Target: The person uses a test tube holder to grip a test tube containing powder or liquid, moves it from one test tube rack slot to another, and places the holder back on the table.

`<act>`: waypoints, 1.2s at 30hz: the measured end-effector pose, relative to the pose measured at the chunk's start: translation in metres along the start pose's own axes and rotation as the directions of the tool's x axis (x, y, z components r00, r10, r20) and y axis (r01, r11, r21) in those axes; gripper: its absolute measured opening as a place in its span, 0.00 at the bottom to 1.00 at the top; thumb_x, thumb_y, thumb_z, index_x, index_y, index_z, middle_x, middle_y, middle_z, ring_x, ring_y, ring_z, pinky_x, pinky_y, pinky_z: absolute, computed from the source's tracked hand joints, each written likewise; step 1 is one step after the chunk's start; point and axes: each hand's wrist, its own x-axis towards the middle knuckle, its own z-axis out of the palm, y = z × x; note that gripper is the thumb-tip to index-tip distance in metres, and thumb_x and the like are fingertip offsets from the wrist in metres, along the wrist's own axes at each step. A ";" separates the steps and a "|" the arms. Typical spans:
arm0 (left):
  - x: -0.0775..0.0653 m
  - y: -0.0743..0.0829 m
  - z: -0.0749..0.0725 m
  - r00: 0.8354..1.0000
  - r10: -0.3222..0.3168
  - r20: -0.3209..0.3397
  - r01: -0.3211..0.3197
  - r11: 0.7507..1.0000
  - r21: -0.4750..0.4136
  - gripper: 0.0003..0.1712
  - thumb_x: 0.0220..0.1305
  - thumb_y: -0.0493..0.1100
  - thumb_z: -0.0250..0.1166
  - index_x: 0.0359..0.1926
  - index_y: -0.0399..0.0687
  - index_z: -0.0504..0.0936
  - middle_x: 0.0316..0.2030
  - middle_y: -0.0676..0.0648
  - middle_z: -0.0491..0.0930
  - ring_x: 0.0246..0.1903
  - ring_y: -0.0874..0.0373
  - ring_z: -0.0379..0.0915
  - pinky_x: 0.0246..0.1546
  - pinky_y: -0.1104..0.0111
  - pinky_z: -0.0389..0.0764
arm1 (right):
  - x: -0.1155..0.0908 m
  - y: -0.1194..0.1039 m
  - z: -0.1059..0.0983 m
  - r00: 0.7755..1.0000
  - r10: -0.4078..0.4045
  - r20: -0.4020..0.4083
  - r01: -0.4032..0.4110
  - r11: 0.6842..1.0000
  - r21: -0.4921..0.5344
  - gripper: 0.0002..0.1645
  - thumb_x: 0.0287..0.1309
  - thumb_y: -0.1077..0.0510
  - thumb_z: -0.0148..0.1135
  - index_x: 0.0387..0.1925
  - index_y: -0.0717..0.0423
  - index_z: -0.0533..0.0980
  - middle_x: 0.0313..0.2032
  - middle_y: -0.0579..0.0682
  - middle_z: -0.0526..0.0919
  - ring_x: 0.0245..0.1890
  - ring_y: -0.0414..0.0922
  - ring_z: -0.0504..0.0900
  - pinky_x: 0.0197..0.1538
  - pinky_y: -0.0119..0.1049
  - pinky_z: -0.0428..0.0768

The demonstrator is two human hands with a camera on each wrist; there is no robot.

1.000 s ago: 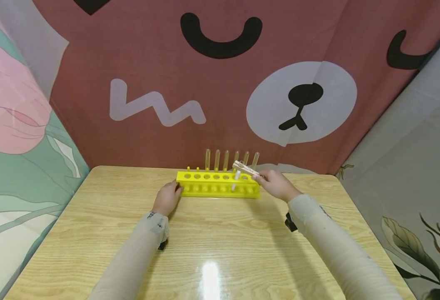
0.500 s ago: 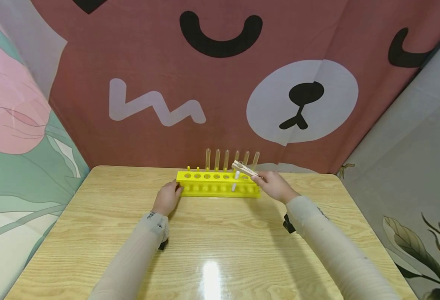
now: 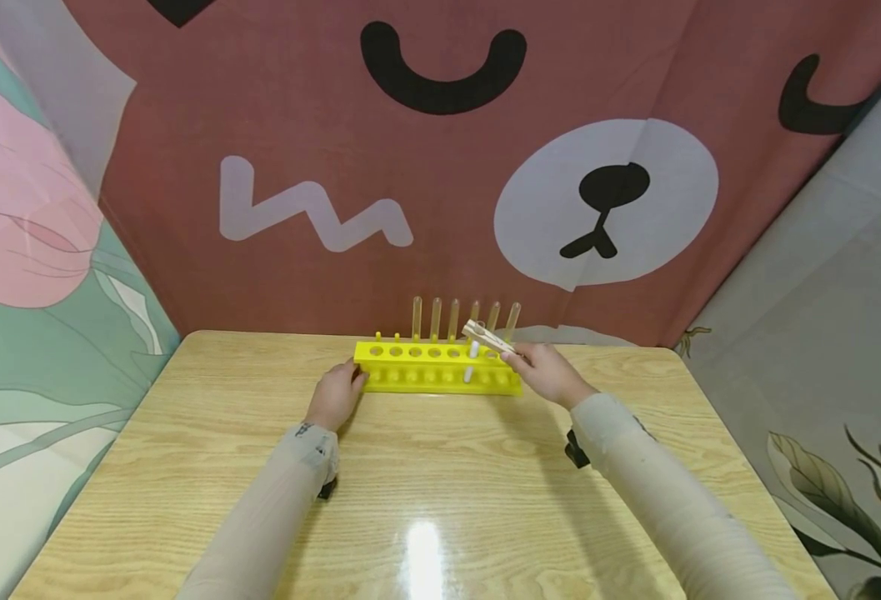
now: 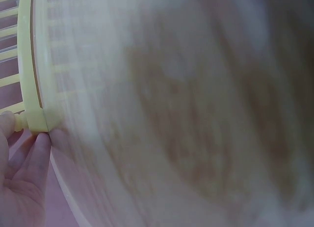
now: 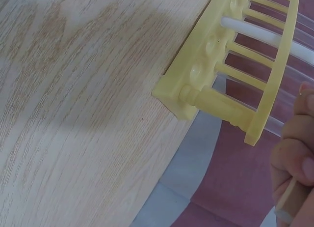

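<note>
A yellow test tube rack (image 3: 402,387) stands near the table's far edge. My left hand (image 3: 332,393) grips its left end; in the left wrist view, fingertips (image 4: 43,141) meet the rack's end post. My right hand (image 3: 551,373) holds a wooden test tube clamp (image 3: 487,336) above the rack's right part, its handle end (image 5: 289,205) sticking out below the fist in the right wrist view. At the clamp's front is a tube with white contents (image 3: 468,374). That white tube (image 5: 255,29) passes through an upper hole and its rounded end reaches the rack's base.
Several clear glass test tubes (image 3: 417,321) stand upside down on pegs along the rack's back. Two bare pegs (image 3: 377,337) show at the left. The wooden table (image 3: 425,467) stretches toward me. A printed curtain (image 3: 297,283) hangs right behind the table.
My right hand and the clamp have shifted very slightly left, and the white tube stands a little more upright. The left hand keeps its place on the rack.
</note>
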 end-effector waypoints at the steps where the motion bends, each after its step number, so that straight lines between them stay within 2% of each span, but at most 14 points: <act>1: 0.000 0.000 0.000 1.000 0.001 0.001 -0.001 1.000 0.001 0.25 0.79 0.46 0.56 0.65 0.33 0.74 0.54 0.34 0.81 0.56 0.40 0.78 0.58 0.49 0.79 | 0.000 0.000 0.000 1.000 0.003 0.004 -0.003 1.000 0.002 0.23 0.79 0.44 0.47 0.30 0.55 0.71 0.18 0.48 0.64 0.15 0.43 0.57 0.22 0.36 0.62; 10: 0.000 0.000 -0.001 1.000 0.007 -0.003 -0.007 1.000 -0.003 0.24 0.79 0.47 0.55 0.65 0.34 0.74 0.54 0.34 0.81 0.56 0.40 0.78 0.58 0.49 0.79 | 0.001 0.001 -0.002 1.000 0.009 0.027 -0.009 1.000 0.003 0.23 0.79 0.45 0.48 0.29 0.55 0.71 0.18 0.48 0.65 0.16 0.43 0.58 0.22 0.35 0.62; 16: -0.001 0.000 -0.001 1.000 0.007 -0.002 -0.007 1.000 -0.001 0.23 0.78 0.46 0.56 0.63 0.33 0.75 0.53 0.34 0.81 0.55 0.40 0.79 0.57 0.49 0.79 | 0.000 0.002 -0.003 1.000 0.003 0.031 -0.003 1.000 -0.005 0.24 0.79 0.46 0.49 0.31 0.61 0.73 0.19 0.49 0.66 0.16 0.43 0.59 0.22 0.36 0.63; 22: -0.002 0.001 -0.002 1.000 -0.003 -0.001 0.003 1.000 -0.009 0.22 0.78 0.46 0.57 0.62 0.33 0.76 0.52 0.34 0.81 0.54 0.40 0.79 0.57 0.49 0.79 | 0.000 0.002 -0.003 1.000 -0.002 0.025 0.002 1.000 -0.014 0.22 0.79 0.47 0.48 0.29 0.55 0.72 0.19 0.49 0.67 0.16 0.43 0.60 0.23 0.36 0.64; 36: -0.002 0.002 -0.003 1.000 0.018 -0.014 -0.018 1.000 -0.008 0.21 0.78 0.45 0.57 0.60 0.32 0.77 0.50 0.34 0.82 0.52 0.40 0.80 0.55 0.49 0.80 | 0.001 0.002 -0.004 0.999 -0.010 0.030 0.011 1.000 -0.016 0.22 0.79 0.45 0.49 0.30 0.55 0.72 0.21 0.49 0.67 0.17 0.43 0.59 0.24 0.37 0.64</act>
